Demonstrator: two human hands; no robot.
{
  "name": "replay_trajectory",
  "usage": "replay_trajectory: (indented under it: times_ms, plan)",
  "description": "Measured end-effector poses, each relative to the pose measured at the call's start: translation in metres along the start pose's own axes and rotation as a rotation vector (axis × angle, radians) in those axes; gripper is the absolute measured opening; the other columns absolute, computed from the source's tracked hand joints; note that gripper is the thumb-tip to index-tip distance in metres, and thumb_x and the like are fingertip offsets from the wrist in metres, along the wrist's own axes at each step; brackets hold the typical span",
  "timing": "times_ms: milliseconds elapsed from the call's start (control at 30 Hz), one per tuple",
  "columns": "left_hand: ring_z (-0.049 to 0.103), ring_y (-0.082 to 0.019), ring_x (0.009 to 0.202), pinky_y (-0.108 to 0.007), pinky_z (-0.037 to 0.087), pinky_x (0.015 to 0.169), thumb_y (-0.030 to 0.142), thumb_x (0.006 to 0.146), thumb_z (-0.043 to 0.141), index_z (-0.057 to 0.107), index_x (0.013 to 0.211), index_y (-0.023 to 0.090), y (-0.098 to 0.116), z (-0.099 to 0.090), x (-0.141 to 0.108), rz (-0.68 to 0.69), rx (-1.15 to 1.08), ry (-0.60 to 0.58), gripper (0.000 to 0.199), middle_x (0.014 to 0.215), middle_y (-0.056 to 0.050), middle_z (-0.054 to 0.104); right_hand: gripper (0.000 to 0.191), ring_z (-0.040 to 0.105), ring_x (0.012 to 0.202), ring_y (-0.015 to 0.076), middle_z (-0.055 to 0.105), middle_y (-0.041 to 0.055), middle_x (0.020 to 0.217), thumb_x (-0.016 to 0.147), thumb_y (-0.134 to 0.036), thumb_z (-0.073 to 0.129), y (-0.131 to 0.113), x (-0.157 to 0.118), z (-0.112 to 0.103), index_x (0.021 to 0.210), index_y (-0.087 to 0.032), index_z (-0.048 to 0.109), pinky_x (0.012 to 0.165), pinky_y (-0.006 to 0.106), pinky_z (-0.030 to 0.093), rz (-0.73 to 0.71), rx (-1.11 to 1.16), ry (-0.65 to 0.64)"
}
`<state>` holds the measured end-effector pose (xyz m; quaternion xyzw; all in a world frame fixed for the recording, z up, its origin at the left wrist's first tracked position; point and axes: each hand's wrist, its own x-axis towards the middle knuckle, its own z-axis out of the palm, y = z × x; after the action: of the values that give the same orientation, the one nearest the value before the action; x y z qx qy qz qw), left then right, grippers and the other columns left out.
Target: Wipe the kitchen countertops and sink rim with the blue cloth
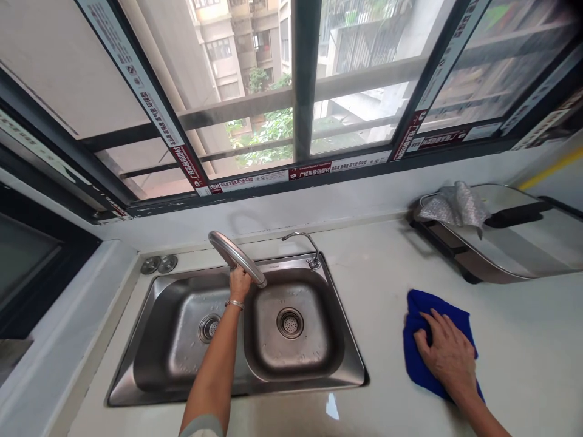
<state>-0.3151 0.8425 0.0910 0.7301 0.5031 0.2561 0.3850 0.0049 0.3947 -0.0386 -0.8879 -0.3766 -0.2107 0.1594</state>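
My left hand reaches over the double-bowl steel sink and closes round the lower part of the curved metal faucet. Its fingers are partly hidden behind the faucet's body. The spout points towards the right bowl, and no water stream shows. On the counter right of the sink, my right hand lies palm down on a blue cloth. The fingers are a little bent and the thumb is apart from them. The cloth is spread with some folds, partly covered by the hand.
A thin second faucet stands at the sink's back right corner. Two round metal strainers or caps sit at the back left. A large lidded electric pan with crumpled silvery wrap occupies the right counter. Windows rise behind.
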Motion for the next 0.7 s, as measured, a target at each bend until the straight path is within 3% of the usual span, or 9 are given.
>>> replay_trajectory:
  times_ms: [133,233,267,333,367,433,500,600,700]
  plan:
    - [0.07,-0.031,0.098,-0.046,0.052,0.093,0.033,0.076,0.063,0.072,0.091,0.017,0.022,-0.022,-0.021,-0.021,-0.035,0.028,0.024,0.09,-0.014,0.077,0.051,0.047,0.136,0.0349,0.055,0.0155,0.142,0.085,-0.037,0.042,0.001,-0.001,0.002,0.13,-0.017,0.054,0.11,0.055,0.041,0.011,0.003,-0.022]
    - [0.067,-0.031,0.109,-0.047,0.053,0.097,0.038,0.076,0.057,0.067,0.112,0.018,0.057,-0.044,-0.051,0.031,-0.184,-0.054,0.042,0.116,-0.014,0.073,0.052,0.046,0.137,0.0353,0.055,0.0152,0.142,0.085,-0.038,0.04,0.002,-0.001,0.005,0.131,-0.018,0.054,0.11,0.056,0.04,0.023,0.013,-0.035]
    - [0.066,-0.028,0.113,-0.046,0.054,0.097,0.041,0.078,0.053,0.06,0.124,0.02,0.073,-0.05,-0.062,0.072,-0.301,-0.121,0.051,0.125,-0.011,0.07,0.052,0.046,0.137,0.0354,0.055,0.0149,0.143,0.085,-0.038,0.04,0.002,-0.001,0.005,0.131,-0.018,0.054,0.109,0.057,0.04,0.029,0.017,-0.037]
    - [0.06,-0.031,0.124,-0.051,0.052,0.103,0.045,0.074,0.061,0.048,0.137,0.023,0.105,-0.06,-0.081,0.139,-0.823,-0.323,0.068,0.135,-0.011,0.064,0.052,0.046,0.137,0.0351,0.055,0.0142,0.142,0.085,-0.038,0.04,0.002,-0.001,0.005,0.13,-0.018,0.054,0.109,0.056,0.04,0.04,0.017,-0.037]
    - [0.063,-0.029,0.119,-0.049,0.053,0.103,0.047,0.073,0.066,0.051,0.132,0.025,0.119,-0.062,-0.088,0.134,-0.942,-0.336,0.065,0.124,-0.008,0.068,0.051,0.046,0.136,0.0347,0.055,0.014,0.142,0.085,-0.038,0.04,0.002,-0.001,0.005,0.13,-0.018,0.055,0.109,0.056,0.041,0.041,0.013,-0.037]
    - [0.068,-0.018,0.082,-0.037,0.059,0.086,0.046,0.078,0.069,0.06,0.105,0.025,0.14,-0.068,-0.097,0.093,-1.028,-0.274,0.036,0.084,0.001,0.067,0.051,0.046,0.136,0.0338,0.055,0.0138,0.142,0.085,-0.038,0.039,0.002,-0.001,0.004,0.129,-0.018,0.055,0.109,0.054,0.041,0.034,0.002,-0.041]
    - [0.046,-0.008,0.045,-0.025,0.052,0.054,0.045,0.085,0.065,0.055,0.083,0.024,0.144,-0.078,-0.103,0.046,-0.991,-0.186,0.024,0.054,0.008,0.045,0.051,0.046,0.136,0.0331,0.055,0.0142,0.141,0.086,-0.038,0.038,0.0,0.001,0.002,0.129,-0.017,0.055,0.109,0.054,0.041,0.024,-0.002,-0.042]
    - [0.02,-0.006,0.033,-0.02,0.025,0.033,0.054,0.085,0.061,0.056,0.082,0.024,0.126,-0.114,-0.105,-0.036,-0.865,-0.165,0.031,0.043,0.012,0.027,0.05,0.044,0.138,0.0326,0.055,0.0156,0.142,0.088,-0.037,0.038,-0.008,0.005,-0.005,0.13,-0.016,0.055,0.11,0.054,0.04,0.035,0.013,-0.035]
    - [0.017,-0.006,0.032,-0.02,0.024,0.032,0.062,0.083,0.057,0.061,0.087,0.023,0.097,-0.17,-0.093,-0.051,-0.646,-0.12,0.04,0.04,0.013,0.025,0.051,0.04,0.142,0.033,0.052,0.0168,0.146,0.091,-0.034,0.034,-0.018,0.009,-0.014,0.133,-0.014,0.053,0.113,0.056,0.036,0.075,0.023,-0.086]
